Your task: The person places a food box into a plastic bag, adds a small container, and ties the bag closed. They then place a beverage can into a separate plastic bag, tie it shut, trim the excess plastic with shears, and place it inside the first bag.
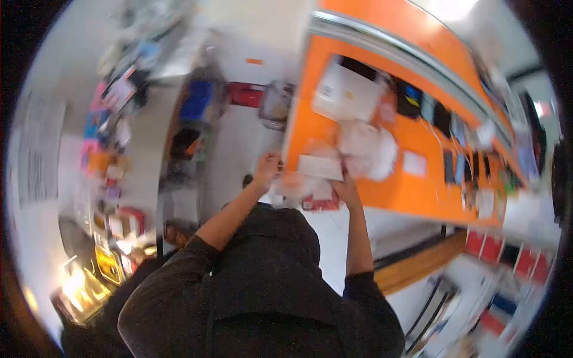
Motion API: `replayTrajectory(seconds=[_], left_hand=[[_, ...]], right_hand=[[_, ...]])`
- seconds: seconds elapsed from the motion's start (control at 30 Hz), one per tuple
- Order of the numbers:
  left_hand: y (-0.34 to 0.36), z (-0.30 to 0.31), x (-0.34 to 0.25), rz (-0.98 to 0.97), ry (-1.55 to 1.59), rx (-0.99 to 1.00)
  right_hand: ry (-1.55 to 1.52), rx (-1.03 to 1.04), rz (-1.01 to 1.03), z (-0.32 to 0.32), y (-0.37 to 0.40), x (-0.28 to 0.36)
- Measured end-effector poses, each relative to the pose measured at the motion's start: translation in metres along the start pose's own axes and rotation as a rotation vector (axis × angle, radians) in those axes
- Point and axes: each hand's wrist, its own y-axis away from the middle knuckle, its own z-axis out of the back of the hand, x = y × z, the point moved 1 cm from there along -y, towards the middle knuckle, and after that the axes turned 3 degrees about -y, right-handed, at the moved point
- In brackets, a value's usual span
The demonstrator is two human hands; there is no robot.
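Note:
Both my hands are at the near left corner of an orange table (382, 194). My right hand (345, 186) is closed on the right end of a flat white rectangular item (321, 167). To the left, beside the table's edge, my left hand (268, 169) has its fingers curled; blur hides whether anything is between them. Blurred clear plastic bags (367, 149) lie just beyond the white item. Below it, a red and white packet (322, 200) shows between my forearms.
A white box (348, 89) sits farther up the table. Small dark items (465, 167) line its right part. On the left stands a cluttered shelf (140, 161), with a blue bin (197, 100) and a red container (246, 94) beside it.

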Motion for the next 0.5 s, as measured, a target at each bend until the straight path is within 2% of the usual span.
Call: replayTrajectory(seconds=[0.07, 0.1, 0.17, 0.27, 0.3, 0.37, 0.4, 0.47, 0.5], left_hand=[[0.037, 0.033, -0.014, -0.034, 0.155, -0.166], [0.048, 0.056, -0.007, -0.013, 0.15, -0.217], [0.068, 0.099, 0.015, 0.037, 0.162, -0.31], [0.097, 0.162, 0.059, 0.117, 0.216, -0.5], [0.102, 0.188, 0.076, 0.105, 0.279, -0.528], [0.126, 0.225, 0.105, 0.107, 0.382, -0.578], [0.134, 0.246, 0.114, 0.118, 0.346, -0.638], [0.146, 0.288, 0.128, 0.093, 0.162, -0.749], [0.154, 0.31, 0.125, 0.051, 0.007, -0.807]], right_hand=[[0.496, -0.232, 0.497, -0.022, 0.003, 0.044], [0.661, -0.353, 0.611, -0.032, 0.01, 0.054], [0.955, -0.461, 0.44, -0.032, 0.012, 0.021], [1.409, -0.31, 0.14, -0.026, 0.004, 0.023], [1.303, -0.347, 0.162, -0.053, 0.037, 0.102], [1.356, -0.321, 0.472, -0.091, 0.039, 0.187], [1.368, -0.327, 0.62, -0.12, 0.031, 0.21], [0.981, -0.201, 0.797, -0.206, -0.004, 0.249], [0.869, -0.019, 0.822, -0.266, -0.01, 0.272]])
